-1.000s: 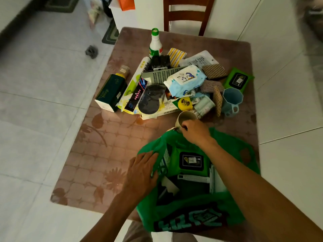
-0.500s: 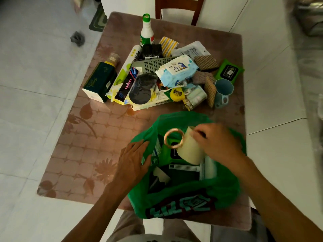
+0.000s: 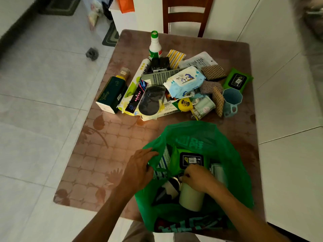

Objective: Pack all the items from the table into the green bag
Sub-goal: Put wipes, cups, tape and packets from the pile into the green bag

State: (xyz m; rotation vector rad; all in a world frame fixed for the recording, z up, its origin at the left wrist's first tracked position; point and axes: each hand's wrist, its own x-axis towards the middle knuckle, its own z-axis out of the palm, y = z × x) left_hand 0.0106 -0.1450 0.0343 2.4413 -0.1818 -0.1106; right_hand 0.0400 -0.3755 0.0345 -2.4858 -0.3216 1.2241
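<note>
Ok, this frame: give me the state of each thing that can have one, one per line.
green bag: mouth open, partly filled.
left hand: grips the bag's left rim, holding it open.
right hand: inside the bag, grip curled on the cream mug.
cream mug: in the bag, tilted.
blue mug: upright on the table, empty.
green-capped bottle: upright, capped.
penguin wipes pack: flap shut, atop the pile.

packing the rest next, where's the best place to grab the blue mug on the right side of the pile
Take the blue mug from above, pinching its open rim. It stands upright with its mouth up and its handle toward the near table edge, so hooking the handle from the near side also looks workable. A woven pad leans against its left side.
</note>
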